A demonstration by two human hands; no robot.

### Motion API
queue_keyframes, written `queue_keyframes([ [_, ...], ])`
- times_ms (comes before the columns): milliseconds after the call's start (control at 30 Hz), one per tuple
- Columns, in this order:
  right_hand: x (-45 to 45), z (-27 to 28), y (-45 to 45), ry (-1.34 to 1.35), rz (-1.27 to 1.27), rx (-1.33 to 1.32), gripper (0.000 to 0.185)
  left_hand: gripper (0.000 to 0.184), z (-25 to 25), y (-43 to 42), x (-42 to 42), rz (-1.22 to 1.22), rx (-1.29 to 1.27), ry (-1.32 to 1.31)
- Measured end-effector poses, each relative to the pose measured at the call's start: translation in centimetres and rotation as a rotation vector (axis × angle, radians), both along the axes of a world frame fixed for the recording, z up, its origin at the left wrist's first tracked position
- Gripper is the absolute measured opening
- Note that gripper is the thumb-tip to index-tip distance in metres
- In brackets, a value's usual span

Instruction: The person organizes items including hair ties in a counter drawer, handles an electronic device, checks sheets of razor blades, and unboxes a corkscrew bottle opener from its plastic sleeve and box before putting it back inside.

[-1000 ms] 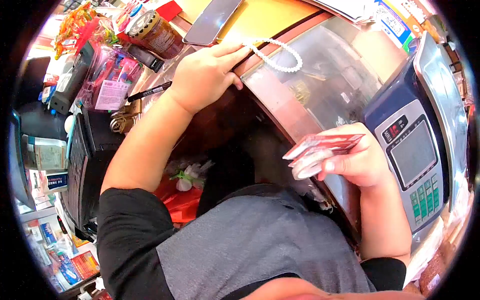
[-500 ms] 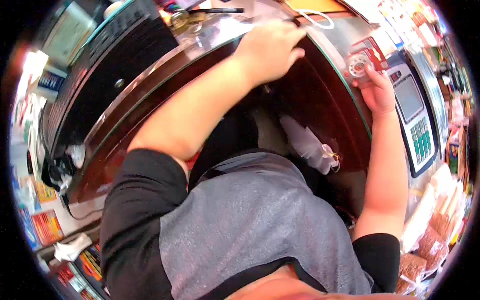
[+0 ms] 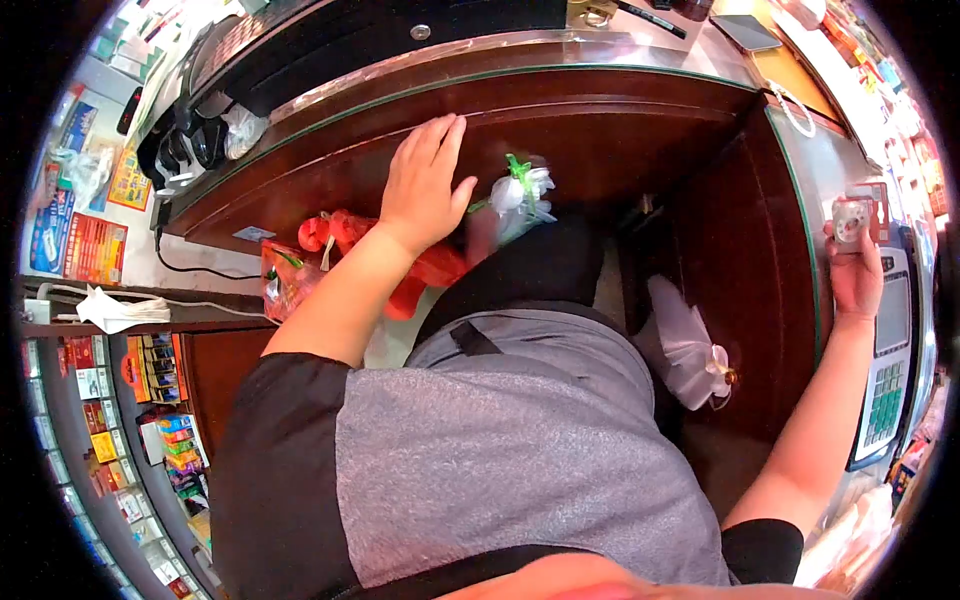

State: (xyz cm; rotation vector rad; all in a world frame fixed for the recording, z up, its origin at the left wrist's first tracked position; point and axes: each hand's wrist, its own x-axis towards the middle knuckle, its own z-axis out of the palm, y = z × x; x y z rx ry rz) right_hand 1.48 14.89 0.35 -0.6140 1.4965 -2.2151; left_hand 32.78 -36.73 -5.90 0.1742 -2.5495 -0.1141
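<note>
My left hand is open, fingers stretched out and thumb apart, holding nothing. It hovers by the dark wooden counter front; whether it touches the wood I cannot tell. Below it hang red plastic bags, and to its right a whitish bag with a green tie. At the counter's right side, my right hand is closed on a small card-backed pack, with a clear round plastic front and a reddish card. Its exact contents are too small to make out.
Beside my right forearm lies a grey keypad device with a screen. A black box with a lock stands on the glass-edged counter. A white bag hangs near my legs. Shelves of small packs are at left.
My view has turned left, bringing the shelves and red bags into sight. My left hand has moved away from the counter's corner to the left. The pack stays in my right hand.
</note>
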Motion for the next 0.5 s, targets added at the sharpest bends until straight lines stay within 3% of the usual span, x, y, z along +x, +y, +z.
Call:
queue_keyframes([
  [300,2.4,1.4,-1.4,0.014,0.049,0.029,0.042,0.059,-1.7,0.5,-3.3,0.046,-0.121,0.046],
  [500,2.9,1.9,-0.7,0.014,0.079,0.037,0.048,0.06,-1.7,1.2,-3.1,0.091,-0.151,0.015],
])
